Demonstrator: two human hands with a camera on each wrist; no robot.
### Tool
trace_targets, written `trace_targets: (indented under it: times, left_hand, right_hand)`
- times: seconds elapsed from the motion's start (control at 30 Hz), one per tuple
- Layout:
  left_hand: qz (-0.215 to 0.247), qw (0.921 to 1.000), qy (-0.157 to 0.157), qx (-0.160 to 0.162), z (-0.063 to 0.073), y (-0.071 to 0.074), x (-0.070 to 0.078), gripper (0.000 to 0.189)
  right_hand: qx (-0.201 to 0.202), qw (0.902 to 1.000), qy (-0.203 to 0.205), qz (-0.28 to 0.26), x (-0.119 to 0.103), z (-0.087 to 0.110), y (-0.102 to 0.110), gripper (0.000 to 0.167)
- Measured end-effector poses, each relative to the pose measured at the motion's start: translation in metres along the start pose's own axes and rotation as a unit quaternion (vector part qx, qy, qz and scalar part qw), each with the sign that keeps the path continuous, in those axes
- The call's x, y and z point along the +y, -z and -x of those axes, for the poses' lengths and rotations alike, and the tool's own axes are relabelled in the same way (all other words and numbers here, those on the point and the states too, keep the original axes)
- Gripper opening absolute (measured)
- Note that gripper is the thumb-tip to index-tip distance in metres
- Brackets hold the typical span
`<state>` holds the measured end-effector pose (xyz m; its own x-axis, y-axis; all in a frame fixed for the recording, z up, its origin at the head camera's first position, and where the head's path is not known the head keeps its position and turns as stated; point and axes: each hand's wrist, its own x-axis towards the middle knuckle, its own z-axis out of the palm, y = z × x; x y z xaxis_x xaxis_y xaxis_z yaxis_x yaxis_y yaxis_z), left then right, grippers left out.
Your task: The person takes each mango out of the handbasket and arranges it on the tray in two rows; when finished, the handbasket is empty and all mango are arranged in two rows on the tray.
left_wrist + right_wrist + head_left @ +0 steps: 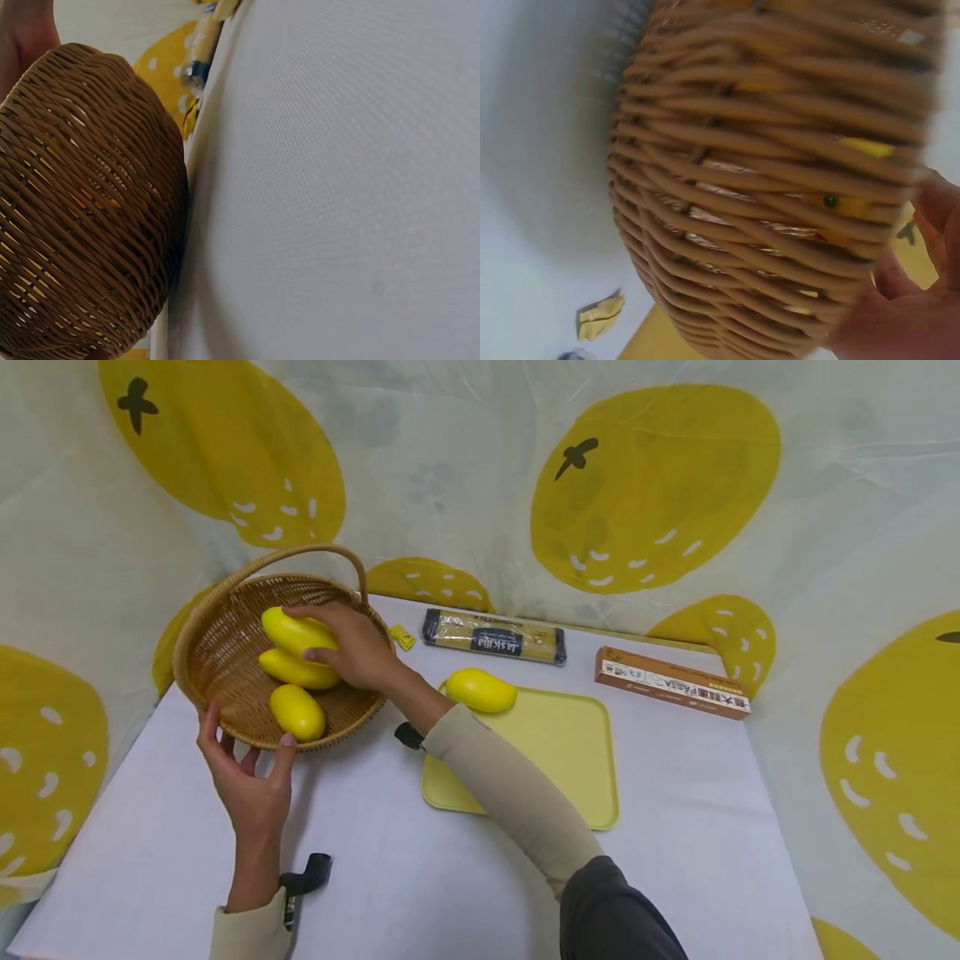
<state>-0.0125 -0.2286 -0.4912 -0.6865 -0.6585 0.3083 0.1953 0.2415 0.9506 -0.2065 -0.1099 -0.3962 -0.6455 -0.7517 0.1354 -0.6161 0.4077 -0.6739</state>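
Transferring seems unfinished: my left grip (255,793) clasps a brown wicker basket (225,652), right grip (358,645) an oval yellow mango (288,629); one mango (481,691) outside.

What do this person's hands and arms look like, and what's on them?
The left hand and right hand wear no gloves. Beige sleeves cover both forearms; a dark grey outer sleeve shows higher on the right. Small black devices sit at the wrists.
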Motion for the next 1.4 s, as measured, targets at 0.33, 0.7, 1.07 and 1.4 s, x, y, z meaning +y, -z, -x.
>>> trace_targets:
  times: [0.33, 0.7, 1.07, 1.4]
  left_hand:
    - [-0.011, 0.9999, -0.001, -0.005, 0.000, 0.001, 0.001, 0.095]
    - [-0.018, 0.9998, 0.002, -0.002, -0.001, 0.003, 0.001, 0.094]
    - [-0.017, 0.9998, -0.003, -0.006, -0.001, 0.000, 0.002, 0.093]
    - [-0.025, 0.9997, 0.004, -0.001, 0.000, 0.000, 0.003, 0.092]
  right_hand:
    - [0.063, 0.9957, 0.034, -0.059, -0.011, 0.036, 0.015, 0.063]
    - [0.117, 0.9846, 0.041, -0.124, -0.012, 0.080, 0.037, 0.062]
    - [0.150, 0.9789, 0.026, -0.136, 0.007, 0.127, 0.059, 0.060]
    - [0.170, 0.9773, 0.012, -0.125, 0.027, 0.168, 0.079, 0.060]
